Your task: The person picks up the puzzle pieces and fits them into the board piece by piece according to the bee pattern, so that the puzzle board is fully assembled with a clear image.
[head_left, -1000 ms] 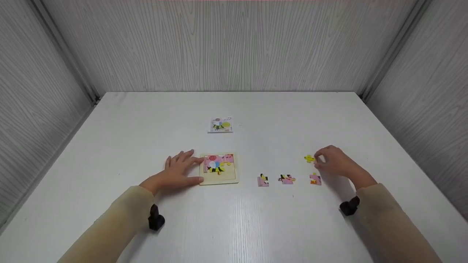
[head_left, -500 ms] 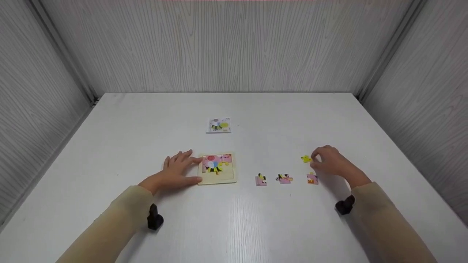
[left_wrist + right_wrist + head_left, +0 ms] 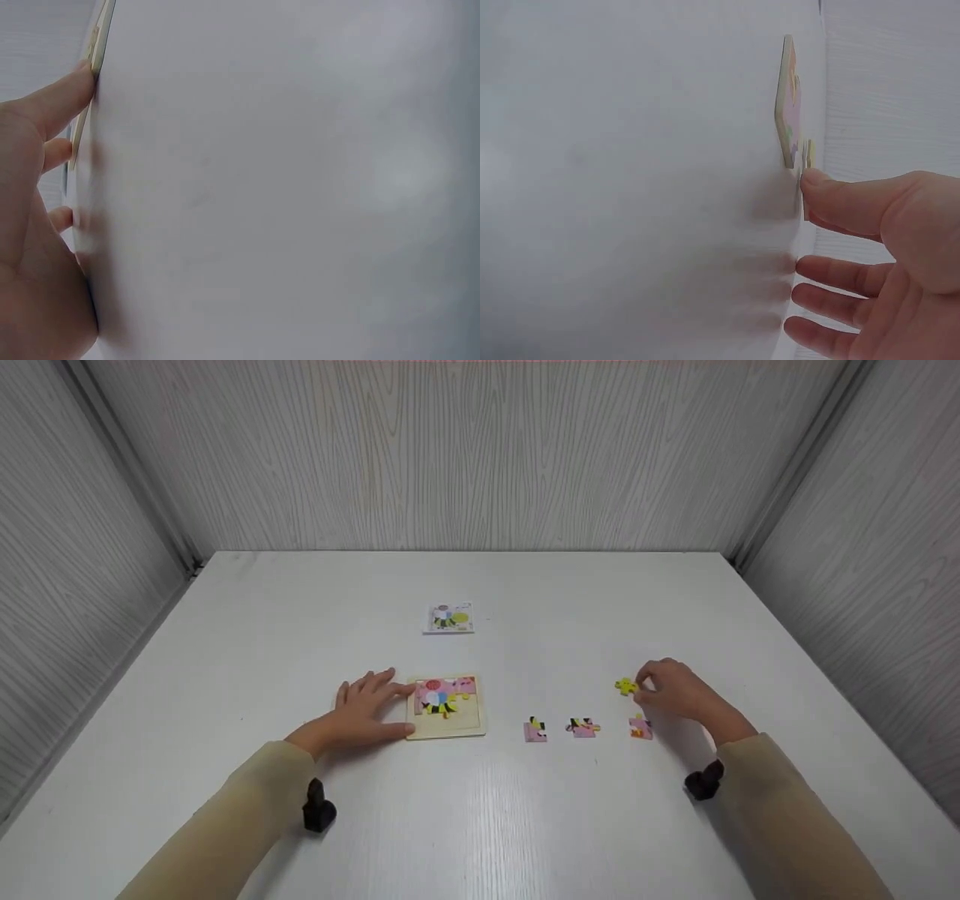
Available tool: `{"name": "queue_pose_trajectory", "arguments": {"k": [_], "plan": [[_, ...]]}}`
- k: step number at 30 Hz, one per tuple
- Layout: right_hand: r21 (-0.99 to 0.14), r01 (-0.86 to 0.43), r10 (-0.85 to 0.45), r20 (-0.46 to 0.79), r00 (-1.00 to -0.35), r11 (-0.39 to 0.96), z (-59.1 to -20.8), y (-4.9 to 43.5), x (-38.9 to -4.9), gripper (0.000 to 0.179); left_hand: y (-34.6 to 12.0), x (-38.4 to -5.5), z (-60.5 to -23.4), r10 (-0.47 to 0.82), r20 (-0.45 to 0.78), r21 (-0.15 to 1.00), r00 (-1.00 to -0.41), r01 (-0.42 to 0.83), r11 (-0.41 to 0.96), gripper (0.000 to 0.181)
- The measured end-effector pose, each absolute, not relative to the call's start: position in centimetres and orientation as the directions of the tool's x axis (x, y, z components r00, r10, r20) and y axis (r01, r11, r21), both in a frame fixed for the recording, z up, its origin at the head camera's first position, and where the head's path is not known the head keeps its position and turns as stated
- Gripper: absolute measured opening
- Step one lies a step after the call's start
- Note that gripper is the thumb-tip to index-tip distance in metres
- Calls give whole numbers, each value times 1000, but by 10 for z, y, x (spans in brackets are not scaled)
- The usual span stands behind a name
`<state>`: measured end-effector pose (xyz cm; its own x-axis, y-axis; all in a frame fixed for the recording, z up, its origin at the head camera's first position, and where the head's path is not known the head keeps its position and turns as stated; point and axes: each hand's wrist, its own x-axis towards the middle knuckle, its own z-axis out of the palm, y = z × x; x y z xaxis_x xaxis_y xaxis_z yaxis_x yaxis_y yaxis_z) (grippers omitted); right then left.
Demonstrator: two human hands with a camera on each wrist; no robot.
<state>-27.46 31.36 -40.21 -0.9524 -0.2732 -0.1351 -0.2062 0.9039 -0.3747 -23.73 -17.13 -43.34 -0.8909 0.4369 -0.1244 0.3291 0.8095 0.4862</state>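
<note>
My left hand [image 3: 362,714] lies spread at the left side of a wooden puzzle tray [image 3: 482,712], its thumb and index finger touching the tray's edge. Joined pieces with a bee picture [image 3: 440,703] fill the tray's upper left part; bare wood shows below and to the right. On the right, my right hand [image 3: 679,690] pinches a yellow jigsaw piece [image 3: 625,685] between thumb and index finger. The right wrist view has the thumb over that yellow piece [image 3: 811,154], close to the table. Just nearer than this hand lies a pink jigsaw piece [image 3: 640,727].
Two more pink and black jigsaw pieces, one left [image 3: 535,730] and one right [image 3: 583,727], lie between the tray and the right hand. Behind the tray is a square picture card [image 3: 448,618] of the bee. Grey wood-grain walls [image 3: 480,457] border the white table [image 3: 480,810].
My right hand and the yellow piece have shifted slightly left, though the whole view has also shifted a little. My left hand and the tray stay together as before.
</note>
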Motion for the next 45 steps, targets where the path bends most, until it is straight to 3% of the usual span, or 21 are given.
{"name": "queue_pose_trajectory", "arguments": {"k": [23, 45], "plan": [[-469, -309, -386, -76, -919, 827, -387, 251, -265, 23, -171, -239, -435, 429, -134, 471, -894, 323, 821, 73], [-524, -477, -555, 11, -832, 705, -393, 186, -265, 23, -171, -238, -436, 432, -136, 480, -892, 323, 816, 73]]}}
